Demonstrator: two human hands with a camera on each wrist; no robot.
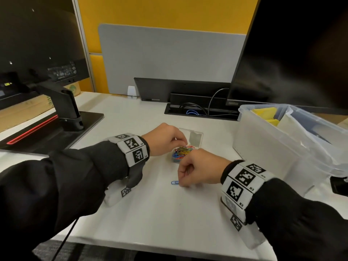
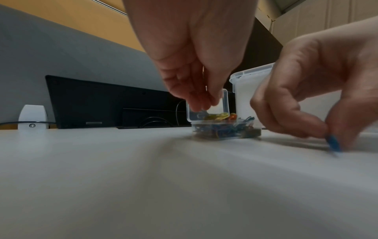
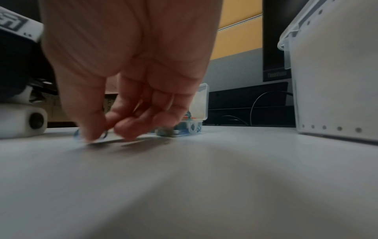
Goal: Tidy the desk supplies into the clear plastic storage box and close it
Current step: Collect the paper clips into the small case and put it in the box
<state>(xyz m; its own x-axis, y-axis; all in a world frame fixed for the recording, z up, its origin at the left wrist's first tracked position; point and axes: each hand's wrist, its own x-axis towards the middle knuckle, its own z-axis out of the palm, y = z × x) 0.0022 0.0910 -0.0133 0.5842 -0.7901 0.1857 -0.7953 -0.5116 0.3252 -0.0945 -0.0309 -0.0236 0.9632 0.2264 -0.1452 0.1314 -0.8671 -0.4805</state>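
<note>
A small clear case (image 1: pixel 195 137) with its lid up holds several coloured paper clips (image 1: pixel 183 152) at mid-desk. My left hand (image 1: pixel 165 138) hovers over it, fingertips (image 2: pixel 201 103) bunched and pointing down, pinching what looks like a thin pale clip. Just in front of the case, my right hand (image 1: pixel 197 170) pinches a blue paper clip (image 1: pixel 174 182) lying on the desk; the blue clip (image 2: pixel 333 143) shows at its fingertips (image 3: pixel 92 131). The big clear storage box (image 1: pixel 263 147) stands open to the right, holding yellow notes (image 1: pixel 267 112) and papers.
A monitor stand (image 1: pixel 71 110) with a broad base fills the left. A large dark monitor (image 1: pixel 291 53) rises behind the storage box. A cable slot (image 1: pixel 197 111) runs along the back of the desk, and a black object (image 1: pixel 339 185) lies at the right edge.
</note>
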